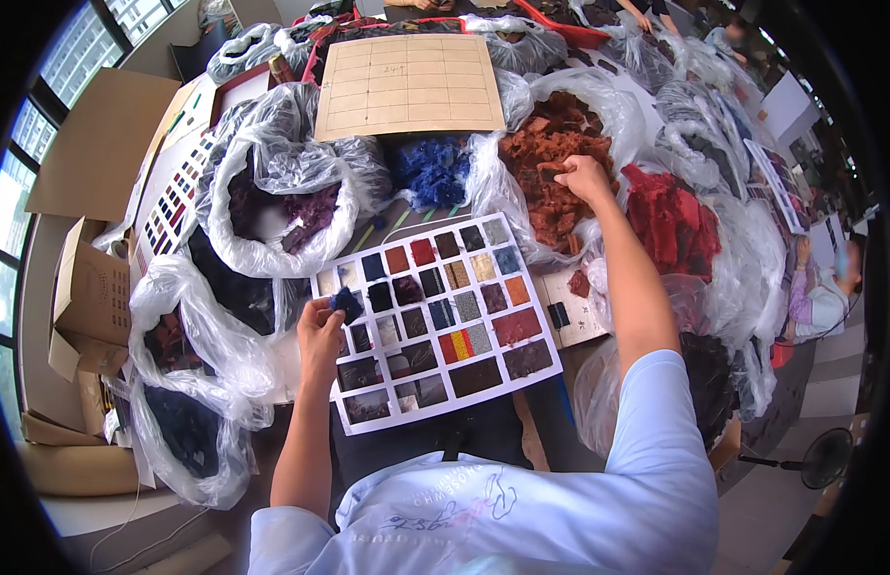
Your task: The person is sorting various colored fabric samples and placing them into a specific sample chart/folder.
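My left hand (320, 333) pinches a dark blue scrap of fuzzy material (347, 304) over the left edge of a sample board (427, 403). The white board carries rows of colour swatches in a grid and lies tilted in front of my body. My right hand (587, 179) reaches across to a heap of rust-orange scraps (550, 216) in an open clear plastic bag (612, 96). Its fingers are closed on a rust-orange scrap at the heap's surface. Blue scraps (427, 171) and a bag of purple scraps (315, 206) stand to the left of this heap.
Red scraps (670, 222) fill a bag right of the rust-orange one. A tan gridded board (411, 88) rests across the bags behind. More plastic bags (210, 340) crowd the left, near a cardboard box (92, 287). Another person (828, 297) sits at the far right.
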Demonstrator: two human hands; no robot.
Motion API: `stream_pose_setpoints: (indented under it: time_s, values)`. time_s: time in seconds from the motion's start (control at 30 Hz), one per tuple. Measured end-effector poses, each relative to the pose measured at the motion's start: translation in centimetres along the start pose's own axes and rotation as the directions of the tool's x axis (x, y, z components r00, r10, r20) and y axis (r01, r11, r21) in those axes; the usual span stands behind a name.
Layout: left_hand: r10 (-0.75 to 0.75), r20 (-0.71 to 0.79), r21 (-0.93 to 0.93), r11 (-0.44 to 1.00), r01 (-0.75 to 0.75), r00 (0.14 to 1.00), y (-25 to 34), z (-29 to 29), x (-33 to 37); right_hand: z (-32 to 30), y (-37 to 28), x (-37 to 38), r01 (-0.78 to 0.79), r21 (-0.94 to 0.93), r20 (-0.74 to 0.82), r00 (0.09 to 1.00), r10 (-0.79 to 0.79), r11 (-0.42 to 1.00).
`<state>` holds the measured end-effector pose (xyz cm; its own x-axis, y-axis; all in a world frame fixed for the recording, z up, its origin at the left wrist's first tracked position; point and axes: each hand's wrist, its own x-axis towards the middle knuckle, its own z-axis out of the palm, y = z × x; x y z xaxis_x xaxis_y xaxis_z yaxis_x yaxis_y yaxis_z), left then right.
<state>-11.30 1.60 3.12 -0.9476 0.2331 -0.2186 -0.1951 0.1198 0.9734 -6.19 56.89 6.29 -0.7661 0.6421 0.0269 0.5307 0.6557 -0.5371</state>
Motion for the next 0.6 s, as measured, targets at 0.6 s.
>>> stream_pose_setpoints:
  time_s: [0.6]
  values:
    - [-0.135,-0.212,-0.536,0.844,0.0,0.968,-3.4,-15.6,-14.0,26.3,-31.9,-37.0,-0.233,0.701,0.623,0.659,-0.421,0.674]
